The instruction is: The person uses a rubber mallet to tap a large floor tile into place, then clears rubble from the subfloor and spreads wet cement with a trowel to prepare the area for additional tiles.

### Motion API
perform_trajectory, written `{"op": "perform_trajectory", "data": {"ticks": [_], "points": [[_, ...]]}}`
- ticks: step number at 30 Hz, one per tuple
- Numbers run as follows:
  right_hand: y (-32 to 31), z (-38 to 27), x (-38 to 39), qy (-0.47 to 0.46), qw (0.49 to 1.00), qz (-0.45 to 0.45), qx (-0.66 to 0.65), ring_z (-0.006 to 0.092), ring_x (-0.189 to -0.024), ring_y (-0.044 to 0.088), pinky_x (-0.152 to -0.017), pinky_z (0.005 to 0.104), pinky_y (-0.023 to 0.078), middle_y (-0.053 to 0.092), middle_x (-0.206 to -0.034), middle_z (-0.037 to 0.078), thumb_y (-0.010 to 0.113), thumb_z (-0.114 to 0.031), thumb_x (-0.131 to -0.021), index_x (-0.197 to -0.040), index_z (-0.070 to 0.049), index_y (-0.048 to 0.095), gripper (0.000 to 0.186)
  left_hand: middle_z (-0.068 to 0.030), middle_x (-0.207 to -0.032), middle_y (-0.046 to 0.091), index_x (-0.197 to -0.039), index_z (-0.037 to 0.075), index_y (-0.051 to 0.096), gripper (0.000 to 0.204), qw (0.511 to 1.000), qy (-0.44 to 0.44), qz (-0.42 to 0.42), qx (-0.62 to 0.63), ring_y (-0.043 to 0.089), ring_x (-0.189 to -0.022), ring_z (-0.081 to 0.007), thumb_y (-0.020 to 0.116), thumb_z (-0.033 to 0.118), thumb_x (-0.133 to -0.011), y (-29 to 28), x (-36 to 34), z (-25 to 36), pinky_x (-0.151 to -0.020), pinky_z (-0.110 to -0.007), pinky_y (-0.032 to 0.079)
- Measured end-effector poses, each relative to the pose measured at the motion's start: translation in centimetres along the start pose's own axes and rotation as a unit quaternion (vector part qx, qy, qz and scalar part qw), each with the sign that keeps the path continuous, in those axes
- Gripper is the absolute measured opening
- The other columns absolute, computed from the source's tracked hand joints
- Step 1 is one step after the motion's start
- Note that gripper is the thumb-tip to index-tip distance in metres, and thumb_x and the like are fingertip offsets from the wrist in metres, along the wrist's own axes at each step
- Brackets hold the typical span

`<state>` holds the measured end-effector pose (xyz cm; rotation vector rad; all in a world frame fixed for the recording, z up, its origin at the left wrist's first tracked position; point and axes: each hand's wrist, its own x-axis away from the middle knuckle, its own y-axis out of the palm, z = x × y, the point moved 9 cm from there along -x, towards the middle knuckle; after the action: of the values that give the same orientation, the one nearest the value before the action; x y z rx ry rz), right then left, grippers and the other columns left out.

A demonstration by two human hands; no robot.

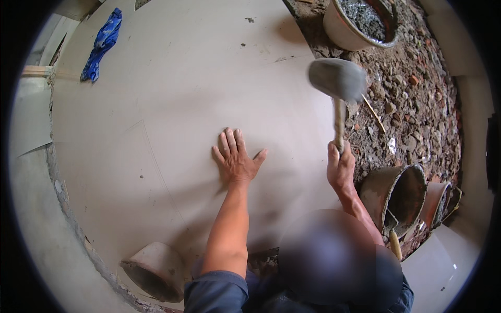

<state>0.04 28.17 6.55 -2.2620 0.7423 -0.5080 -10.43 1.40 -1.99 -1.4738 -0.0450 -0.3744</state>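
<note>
My left hand [237,161] lies flat on a large pale floor tile [203,104], fingers spread and holding nothing. To its right, my right hand [342,166] is wrapped round the wooden handle of a mallet [338,79]. The mallet's thick grey head points up and away from me, near the tile's right edge, and looks slightly blurred. From this view I cannot tell how high it is above the tile.
A bucket of wet grey mortar [342,26] stands at the far right on rubble [402,115]. Further buckets [378,190] lie tipped at the near right, beside a wooden-handled tool [395,245]. Another bucket [162,261] is at the near left. A crumpled blue cloth [104,44] rests far left.
</note>
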Motion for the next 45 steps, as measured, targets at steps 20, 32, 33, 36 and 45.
{"op": "perform_trajectory", "data": {"ticks": [20, 32, 33, 36, 45], "points": [[-0.2, -1.9, 0.0, -0.118, 0.992, -0.026, -0.042, 0.0261, -0.057, 0.06, -0.055, 0.0389, 0.047, 0.058, -0.064, 0.014, 0.06, -0.021, -0.092, -0.092, -0.001, 0.055, 0.021, -0.0134, -0.157, 0.012, -0.15, 0.007, 0.017, 0.105, 1.0, -0.011, -0.007, 0.012, 0.003, -0.146, -0.0284, 0.046, 0.077, -0.077, 0.2, -0.1, -0.2, -0.115, -0.056, -0.001], [1.4, 1.5, -1.3, -0.001, 0.991, -0.095, 0.096, 0.0317, -0.059, 0.06, -0.058, 0.0425, 0.047, 0.057, -0.064, 0.018, 0.055, -0.032, -0.095, -0.091, 0.0, 0.051, 0.032, -0.0137, -0.157, 0.014, -0.15, 0.008, 0.02, 0.104, 1.0, -0.003, 0.01, 0.024, 0.005, -0.146, -0.0287, 0.046, 0.077, -0.076, 0.1, -0.2, -0.2, -0.115, -0.056, 0.0], [0.8, 2.0, -1.4, 0.035, 0.993, -0.07, 0.091, 0.031, -0.058, 0.059, -0.057, 0.0417, 0.046, 0.057, -0.063, 0.017, 0.055, -0.03, -0.095, -0.091, -0.001, 0.051, 0.03, -0.0137, -0.157, 0.014, -0.15, 0.008, 0.02, 0.104, 1.0, -0.005, 0.004, 0.023, 0.005, -0.146, -0.0287, 0.047, 0.077, -0.076, 0.2, -0.2, -0.3, -0.115, -0.056, 0.0], [-1.3, 0.9, -1.3, -0.011, 0.999, 0.019, 0.045, 0.0267, -0.054, 0.057, -0.054, 0.0388, 0.045, 0.055, -0.062, 0.013, 0.057, -0.023, -0.094, -0.092, -0.001, 0.052, 0.022, -0.0128, -0.157, 0.014, -0.15, 0.008, 0.02, 0.104, 0.999, -0.002, 0.021, 0.029, 0.005, -0.146, -0.0286, 0.049, 0.076, -0.076, -0.1, -0.1, -0.2, -0.115, -0.056, 0.001], [-0.1, -1.3, -1.0, -0.026, 0.999, -0.013, -0.032, 0.0373, -0.06, 0.06, -0.056, 0.0443, 0.046, 0.058, -0.064, 0.018, 0.057, -0.027, -0.094, -0.096, -0.001, 0.052, 0.027, -0.0122, -0.157, 0.014, -0.15, 0.009, 0.018, 0.103, 0.999, -0.02, -0.026, 0.009, 0.006, -0.146, -0.0278, 0.046, 0.075, -0.077, 0.0, -0.4, -0.3, -0.115, -0.055, 0.002]]}}
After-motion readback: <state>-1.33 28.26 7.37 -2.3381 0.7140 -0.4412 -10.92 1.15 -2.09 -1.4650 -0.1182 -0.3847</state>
